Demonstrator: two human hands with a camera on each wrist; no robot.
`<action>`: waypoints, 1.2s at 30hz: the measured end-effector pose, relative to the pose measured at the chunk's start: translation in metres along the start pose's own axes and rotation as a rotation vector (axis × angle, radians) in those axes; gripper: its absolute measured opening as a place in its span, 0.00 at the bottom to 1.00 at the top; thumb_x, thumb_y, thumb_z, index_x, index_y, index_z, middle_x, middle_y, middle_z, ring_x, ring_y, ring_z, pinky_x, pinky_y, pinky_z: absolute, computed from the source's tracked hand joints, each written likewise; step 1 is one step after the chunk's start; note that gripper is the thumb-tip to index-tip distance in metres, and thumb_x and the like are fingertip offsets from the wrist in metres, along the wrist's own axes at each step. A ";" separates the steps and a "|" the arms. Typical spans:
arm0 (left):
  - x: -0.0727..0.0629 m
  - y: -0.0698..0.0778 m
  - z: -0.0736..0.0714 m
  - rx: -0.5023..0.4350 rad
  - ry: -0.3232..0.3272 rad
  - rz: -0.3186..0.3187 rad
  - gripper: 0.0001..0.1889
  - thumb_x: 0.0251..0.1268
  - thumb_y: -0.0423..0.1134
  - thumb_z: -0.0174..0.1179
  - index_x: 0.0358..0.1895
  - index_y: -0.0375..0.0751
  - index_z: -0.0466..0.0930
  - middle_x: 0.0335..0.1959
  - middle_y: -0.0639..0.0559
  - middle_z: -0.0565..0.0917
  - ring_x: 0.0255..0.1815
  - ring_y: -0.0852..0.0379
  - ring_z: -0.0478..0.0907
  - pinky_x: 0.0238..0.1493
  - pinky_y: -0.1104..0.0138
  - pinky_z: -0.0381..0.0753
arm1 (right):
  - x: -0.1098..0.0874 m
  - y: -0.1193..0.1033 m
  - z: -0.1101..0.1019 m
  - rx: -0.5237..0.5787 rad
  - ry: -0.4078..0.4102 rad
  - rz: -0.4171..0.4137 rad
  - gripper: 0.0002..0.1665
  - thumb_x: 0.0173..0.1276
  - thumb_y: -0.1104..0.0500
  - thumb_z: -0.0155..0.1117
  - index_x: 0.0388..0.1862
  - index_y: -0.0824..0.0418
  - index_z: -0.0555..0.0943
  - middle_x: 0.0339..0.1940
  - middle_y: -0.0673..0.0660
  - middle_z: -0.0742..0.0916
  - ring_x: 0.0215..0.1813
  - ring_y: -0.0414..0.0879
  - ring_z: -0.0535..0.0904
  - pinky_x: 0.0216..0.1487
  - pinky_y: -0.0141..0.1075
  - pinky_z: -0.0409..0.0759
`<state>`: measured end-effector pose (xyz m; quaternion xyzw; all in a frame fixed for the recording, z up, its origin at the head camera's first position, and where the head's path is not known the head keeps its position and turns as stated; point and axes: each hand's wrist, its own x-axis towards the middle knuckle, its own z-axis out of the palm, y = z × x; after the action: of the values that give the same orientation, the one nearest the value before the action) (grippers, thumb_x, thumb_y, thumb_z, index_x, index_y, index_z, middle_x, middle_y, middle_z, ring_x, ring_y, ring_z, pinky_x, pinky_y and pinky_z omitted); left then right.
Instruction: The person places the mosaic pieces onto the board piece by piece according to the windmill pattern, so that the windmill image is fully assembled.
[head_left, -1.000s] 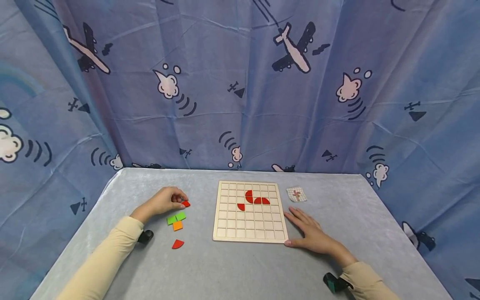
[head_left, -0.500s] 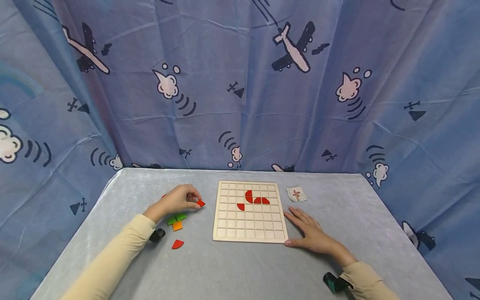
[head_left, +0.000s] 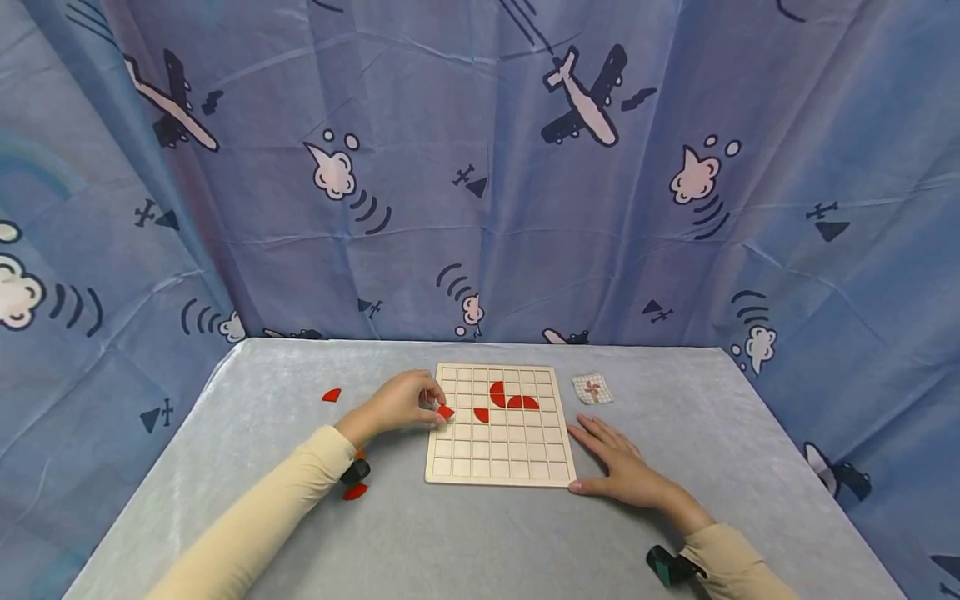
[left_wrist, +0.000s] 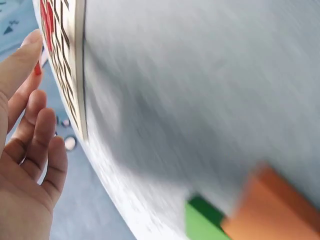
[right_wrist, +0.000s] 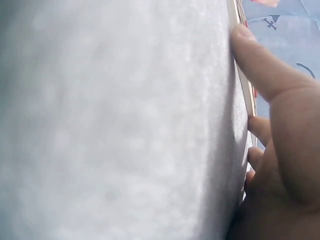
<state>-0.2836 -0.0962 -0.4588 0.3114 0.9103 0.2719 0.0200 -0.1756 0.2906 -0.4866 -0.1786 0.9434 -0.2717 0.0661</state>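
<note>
My left hand pinches a red quarter-circle piece between thumb and fingertips, over the left edge of the wooden grid board. In the left wrist view the held piece shows only as a small red sliver. Several red quarter-circle pieces, among them a lone one, lie in the board's upper squares. My right hand rests at the board's right side, fingers spread, with the thumb touching the near right corner and a fingertip at the edge.
A small card with a grid pattern lies right of the board. Left of it are a red piece and another red piece. An orange block and a green block show in the left wrist view.
My left hand has carried the red quarter-circle piece rightward from the loose pieces to the board's left edge. The left forearm now covers the green blocks. My right hand has stayed put.
</note>
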 end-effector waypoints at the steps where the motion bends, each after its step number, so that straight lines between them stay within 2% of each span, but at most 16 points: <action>1: 0.002 0.003 0.002 -0.002 0.007 0.005 0.13 0.46 0.47 0.78 0.34 0.50 0.85 0.30 0.56 0.80 0.32 0.63 0.73 0.37 0.72 0.73 | 0.000 0.000 0.000 0.001 0.000 0.001 0.56 0.55 0.37 0.73 0.77 0.55 0.62 0.81 0.65 0.59 0.80 0.69 0.48 0.69 0.73 0.47; 7: 0.016 0.021 0.017 0.018 0.040 0.036 0.13 0.46 0.48 0.78 0.32 0.49 0.85 0.30 0.55 0.81 0.34 0.60 0.75 0.38 0.71 0.73 | 0.000 0.002 0.001 -0.004 -0.001 0.002 0.55 0.55 0.37 0.73 0.78 0.55 0.62 0.81 0.65 0.59 0.80 0.69 0.48 0.69 0.72 0.47; 15: 0.031 0.039 0.037 0.041 0.060 0.008 0.15 0.46 0.53 0.77 0.33 0.51 0.84 0.31 0.59 0.81 0.35 0.63 0.74 0.39 0.71 0.74 | -0.001 0.001 0.001 -0.005 0.003 -0.002 0.56 0.55 0.37 0.73 0.77 0.55 0.62 0.81 0.64 0.59 0.80 0.69 0.48 0.69 0.72 0.47; 24: 0.039 0.044 0.051 0.016 0.088 -0.065 0.15 0.45 0.53 0.78 0.30 0.53 0.84 0.30 0.61 0.80 0.35 0.64 0.74 0.39 0.71 0.75 | -0.002 0.001 0.002 -0.023 0.016 -0.026 0.55 0.56 0.37 0.73 0.77 0.55 0.62 0.80 0.64 0.60 0.79 0.69 0.50 0.67 0.73 0.49; 30: 0.040 0.050 0.053 0.000 0.081 -0.059 0.17 0.43 0.53 0.79 0.31 0.50 0.84 0.31 0.60 0.81 0.36 0.63 0.73 0.42 0.70 0.74 | -0.002 0.001 0.000 -0.014 0.015 -0.020 0.55 0.55 0.38 0.73 0.77 0.55 0.62 0.80 0.64 0.60 0.80 0.69 0.49 0.67 0.73 0.49; 36: 0.041 0.052 0.060 0.053 0.101 -0.069 0.18 0.42 0.54 0.79 0.31 0.50 0.84 0.31 0.60 0.80 0.36 0.62 0.70 0.40 0.70 0.72 | -0.002 0.000 0.001 -0.013 0.015 -0.023 0.55 0.55 0.38 0.73 0.77 0.55 0.63 0.80 0.65 0.60 0.80 0.69 0.49 0.68 0.73 0.48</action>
<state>-0.2757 -0.0093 -0.4776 0.2660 0.9273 0.2620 -0.0247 -0.1740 0.2908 -0.4870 -0.1880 0.9434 -0.2676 0.0547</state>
